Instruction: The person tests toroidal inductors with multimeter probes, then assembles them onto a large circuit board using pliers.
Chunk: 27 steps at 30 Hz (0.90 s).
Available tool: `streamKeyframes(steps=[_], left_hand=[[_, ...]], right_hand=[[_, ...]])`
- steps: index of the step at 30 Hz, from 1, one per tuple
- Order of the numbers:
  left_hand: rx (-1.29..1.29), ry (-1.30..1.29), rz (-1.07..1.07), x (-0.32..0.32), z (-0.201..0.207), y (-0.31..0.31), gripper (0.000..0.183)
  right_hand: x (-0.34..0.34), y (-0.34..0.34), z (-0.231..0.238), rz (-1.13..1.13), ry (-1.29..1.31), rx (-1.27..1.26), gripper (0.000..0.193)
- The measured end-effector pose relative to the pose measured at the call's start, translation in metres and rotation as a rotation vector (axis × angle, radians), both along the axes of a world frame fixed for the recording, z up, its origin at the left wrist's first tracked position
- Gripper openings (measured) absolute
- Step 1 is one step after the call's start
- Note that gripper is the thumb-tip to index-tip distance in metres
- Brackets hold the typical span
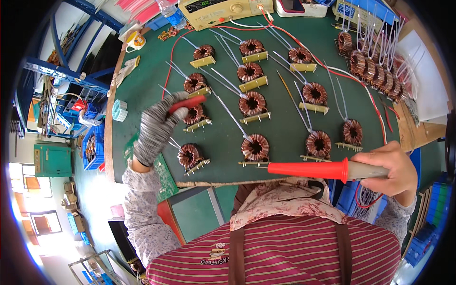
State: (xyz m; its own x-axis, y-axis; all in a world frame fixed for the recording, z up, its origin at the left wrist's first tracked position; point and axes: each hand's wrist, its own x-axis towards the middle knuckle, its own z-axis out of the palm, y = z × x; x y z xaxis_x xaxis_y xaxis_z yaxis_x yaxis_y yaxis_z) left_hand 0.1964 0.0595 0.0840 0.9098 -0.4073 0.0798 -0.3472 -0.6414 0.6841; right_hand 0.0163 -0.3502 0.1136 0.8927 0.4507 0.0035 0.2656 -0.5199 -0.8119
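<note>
My left hand (156,127), in a grey striped glove, pinches the red handle (191,101) of a test lead, over a copper-wound toroid coil (195,114) at the left. Its working end is too small to make out. Bare, my right hand (392,166) grips a red and grey test probe (308,170) by its grey end. The probe points left, its thin metal tip beside the board under a front-row coil (255,146); whether they touch I cannot tell. Several similar coils stand in rows on the green mat, each with a small pinned board and pale wire leads.
At the back stands a beige bench instrument (218,13) with red and white cables. More coils (373,69) crowd the right rear. A green circuit board (164,175) lies at the front left edge. A light-blue spool (119,110), glove (126,71) and cup (136,42) line the left edge.
</note>
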Motion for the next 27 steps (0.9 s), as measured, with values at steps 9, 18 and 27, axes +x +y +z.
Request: streamKeyframes(steps=[9, 18, 27], left_hand=[[-0.065, 0.077, 0.021, -0.036, -0.045, -0.001, 0.030], [-0.175, 0.038, 0.002, -0.011, -0.063, -0.005, 0.031], [-0.117, 0.090, 0.077, 0.005, -0.065, -0.012, 0.029]], right_hand=[[-0.035, 0.010, -0.031, -0.055, 0.025, -0.162, 0.037], [-0.047, 0.008, -0.036, -0.131, 0.013, -0.123, 0.037], [-0.050, 0.009, -0.041, -0.115, -0.005, -0.149, 0.038]])
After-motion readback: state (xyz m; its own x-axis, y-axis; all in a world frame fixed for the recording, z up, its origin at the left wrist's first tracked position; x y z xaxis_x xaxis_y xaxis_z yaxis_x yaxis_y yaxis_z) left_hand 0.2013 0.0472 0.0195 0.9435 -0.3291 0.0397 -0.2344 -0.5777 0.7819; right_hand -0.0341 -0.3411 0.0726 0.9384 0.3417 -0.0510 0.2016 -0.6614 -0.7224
